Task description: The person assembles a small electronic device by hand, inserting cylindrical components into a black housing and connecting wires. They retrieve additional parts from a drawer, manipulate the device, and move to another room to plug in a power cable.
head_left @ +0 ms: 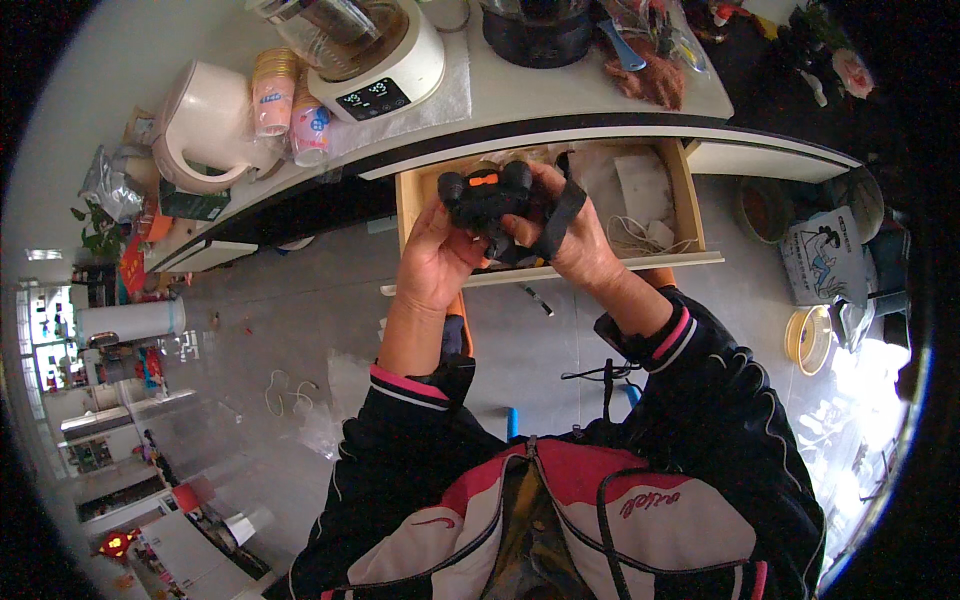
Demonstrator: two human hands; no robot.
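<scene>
Both my hands hold a black device (487,205) with two rounded ends and a small orange piece between them; its exact kind I cannot tell. My left hand (432,262) grips its left side, the thumb along the edge. On the other side, my right hand (580,240) has its fingers closed round the device. A wide black strap (566,215) hangs from it across my right hand. Below the device is a pulled-out wooden drawer (688,200) holding a white box (643,188) and a coiled white cable (640,232).
On the counter (560,95) above the drawer stand a white appliance with a glass jug (400,75), a cream kettle (205,120), stacked paper cups (272,100) and a dark pot (537,35). A printed bag (822,258) and yellow basket (808,340) are at right.
</scene>
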